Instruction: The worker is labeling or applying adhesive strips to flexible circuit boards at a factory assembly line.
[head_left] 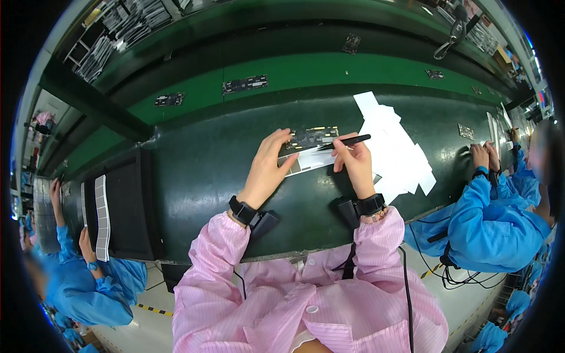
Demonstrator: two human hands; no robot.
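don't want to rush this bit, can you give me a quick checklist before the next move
1. Black tweezers held in the right hand: ok
2. Left hand thumb touching the white strip: ok
3. Circuit board on the green bench, just beyond the strip: ok
4. Tweezer tips gripping something: cannot tell, too small
5. White sheets neatly stacked: not ok, spread in a loose pile
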